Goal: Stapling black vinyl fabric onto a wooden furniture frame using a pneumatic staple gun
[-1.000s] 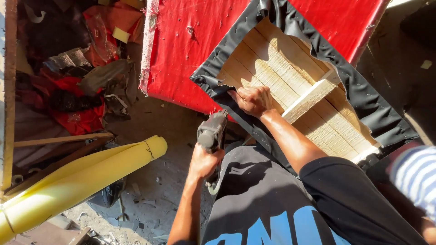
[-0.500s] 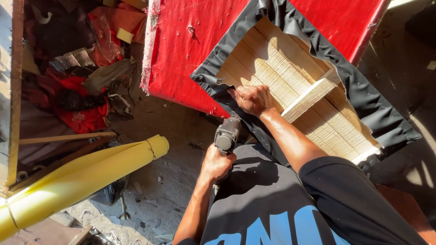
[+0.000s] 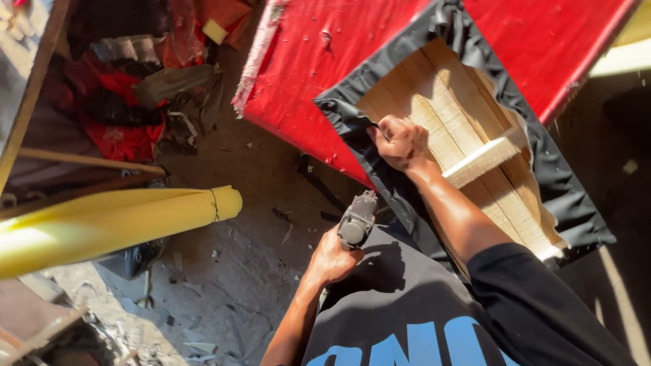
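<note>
- Right hand (image 3: pixel 401 142) is closed in a pinch on the edge of the black fabric (image 3: pixel 352 118), holding it against the near-left side of the wooden panel (image 3: pixel 434 102).
- Left hand (image 3: pixel 332 257) is wrapped tight around the grip of a grey staple gun (image 3: pixel 357 220), whose nose points up toward the fabric edge, just short of it.
- Black fabric runs as a border round the panel, folded over its edges, wrinkled at the corner by the right hand.
- Wooden panel is made of pale planks side by side, with a short wooden crosspiece (image 3: pixel 485 161) lying across them just right of the right wrist.
- Panel rests on a red upholstered board (image 3: pixel 305 74) that lies tilted on the dusty floor (image 3: pixel 230 271).
- Yellow roll (image 3: pixel 115 224) lies to the left, well apart from both hands.
- Red and dark scraps (image 3: pixel 129 102) are heaped at upper left.
</note>
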